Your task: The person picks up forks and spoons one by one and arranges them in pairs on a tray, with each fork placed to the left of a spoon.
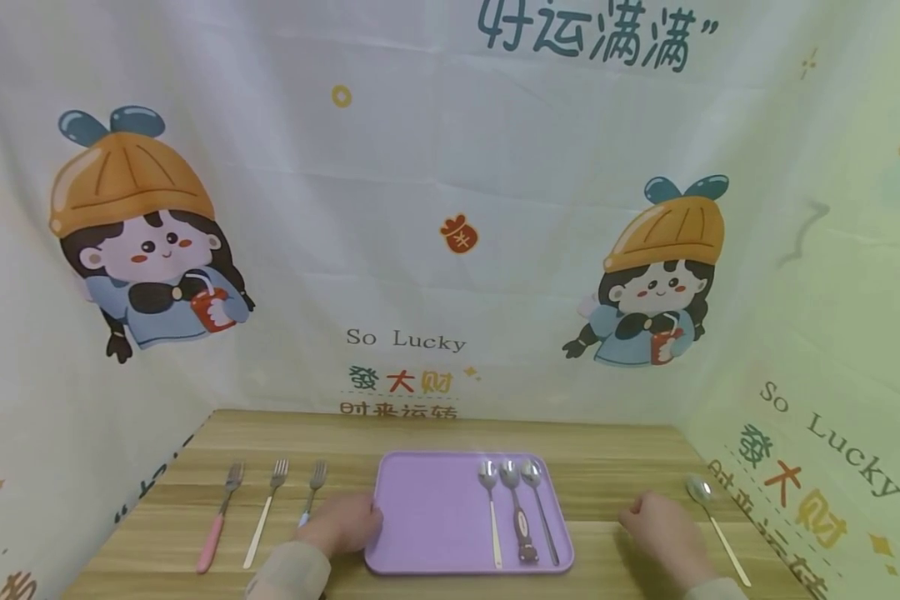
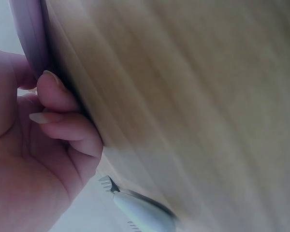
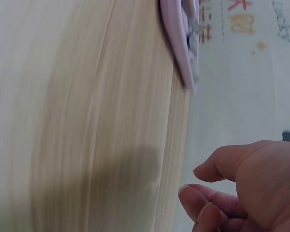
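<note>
A purple tray [image 1: 427, 517] lies on the wooden table with three spoons on its right half: one with a pale handle [image 1: 495, 533], one with a brown decorated handle [image 1: 521, 521] and one of plain metal [image 1: 546, 521]. At the tray's left edge, my left hand [image 1: 345, 521] pinches the rim; in the left wrist view its fingers curl under the purple edge [image 2: 31, 36]. A blue-handled fork [image 1: 315, 483] lies beside that hand, partly hidden by it. My right hand [image 1: 663, 533] hovers over the table right of the tray, fingers loosely curled, holding nothing.
Left of the tray lie a pink-handled fork [image 1: 212, 537] and a pale-handled fork [image 1: 262, 521]. Another pale-handled spoon [image 1: 723, 537] lies to the right of my right hand. A printed cloth [image 1: 525, 292] hangs behind the table and along its sides.
</note>
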Demonstrator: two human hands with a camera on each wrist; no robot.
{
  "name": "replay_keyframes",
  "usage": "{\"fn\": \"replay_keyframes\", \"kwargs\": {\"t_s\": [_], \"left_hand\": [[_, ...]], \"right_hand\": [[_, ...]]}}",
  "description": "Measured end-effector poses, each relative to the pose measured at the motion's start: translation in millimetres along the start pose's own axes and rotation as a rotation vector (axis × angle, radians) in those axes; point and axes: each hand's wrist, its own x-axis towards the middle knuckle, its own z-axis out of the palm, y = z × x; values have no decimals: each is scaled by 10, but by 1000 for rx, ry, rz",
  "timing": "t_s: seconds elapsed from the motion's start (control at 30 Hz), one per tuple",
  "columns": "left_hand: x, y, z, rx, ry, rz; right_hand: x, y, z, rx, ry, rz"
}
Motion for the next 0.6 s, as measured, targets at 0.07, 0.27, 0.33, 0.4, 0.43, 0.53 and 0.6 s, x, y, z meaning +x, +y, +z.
{"fn": "replay_keyframes", "kwargs": {"t_s": [0.07,0.27,0.33,0.4,0.43,0.53,0.6], "left_hand": [[8,-20,9,-2,2,5],[25,-42,30,-5,5,14],[25,-35,39,4,6,18],[18,-21,43,11,4,19],[12,-10,40,17,2,18],[-14,26,16,32,-7,14],[-27,41,5,41,-16,13]], "right_hand": [[17,99,-31,-5,-1,14],[36,411,-148,-14,-23,54],[44,512,-182,-8,-24,55],[48,604,-223,-11,-23,72],[48,646,-247,-15,-21,79],[40,767,-330,-51,-22,104],[30,838,-385,-76,-40,121]]}}
